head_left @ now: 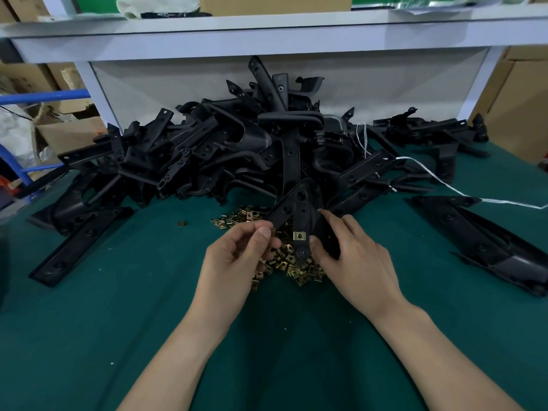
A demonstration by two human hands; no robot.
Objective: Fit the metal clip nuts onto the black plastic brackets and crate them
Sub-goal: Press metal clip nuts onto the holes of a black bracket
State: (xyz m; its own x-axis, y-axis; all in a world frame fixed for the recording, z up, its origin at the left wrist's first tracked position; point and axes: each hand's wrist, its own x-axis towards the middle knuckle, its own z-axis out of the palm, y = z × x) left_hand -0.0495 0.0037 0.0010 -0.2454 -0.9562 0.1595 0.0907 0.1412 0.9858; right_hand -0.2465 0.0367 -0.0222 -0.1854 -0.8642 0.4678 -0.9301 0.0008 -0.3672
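Note:
My right hand (353, 256) grips a black plastic bracket (299, 209) held above the table, thumb near a brass clip nut (299, 235) seated on one of its arms. My left hand (240, 253) is beside it, fingers curled with thumb against fingertips near the bracket's left arm; whether it pinches a nut is hidden. Under both hands lies a heap of loose brass clip nuts (292, 266). A big pile of black brackets (237, 143) fills the back of the green table (118, 321).
A single bracket (80, 244) lies at the left and another larger one (486, 241) at the right. One stray nut (181, 223) sits apart. A white string (444, 185) trails right. A white shelf (267, 37) overhangs the pile. Cardboard boxes stand on both sides.

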